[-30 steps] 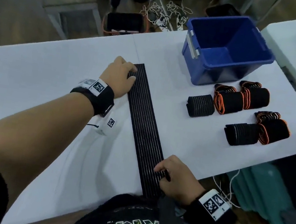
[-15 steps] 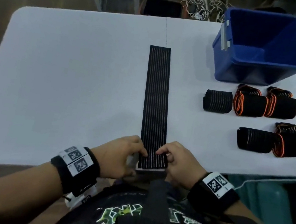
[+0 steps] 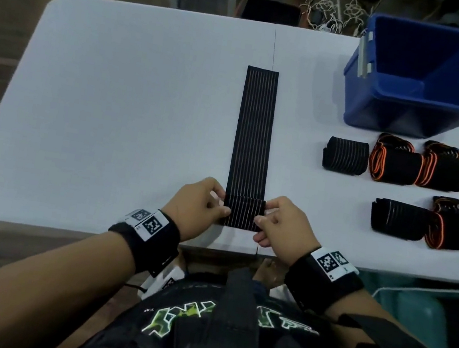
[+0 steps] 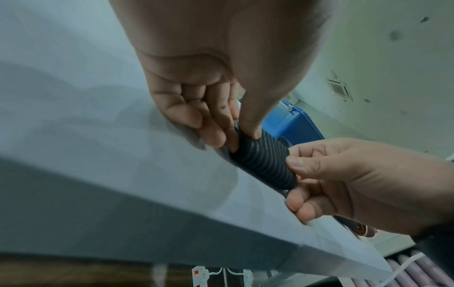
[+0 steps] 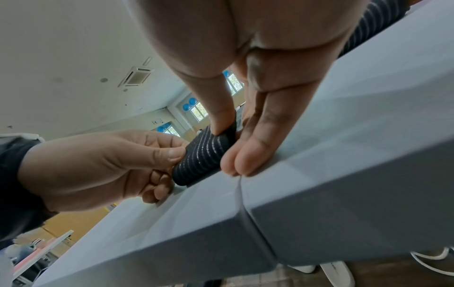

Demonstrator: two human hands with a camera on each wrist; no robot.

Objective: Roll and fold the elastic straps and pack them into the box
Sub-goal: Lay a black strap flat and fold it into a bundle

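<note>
A long black elastic strap with thin pale stripes lies straight on the white table, running away from me. Its near end is turned over into a short roll. My left hand pinches the roll's left end between thumb and fingers. My right hand pinches its right end the same way. An open blue box stands at the far right of the table, its visible inside bare.
Several rolled straps lie on the table's right side below the box: a striped black roll, two orange-edged ones beside it, and a nearer pair. Cables and a dark bin sit on the floor beyond the far edge.
My left hand came from the strap's far end to the near end. Both hands have turned the near end over and rolled it a little way forward.
</note>
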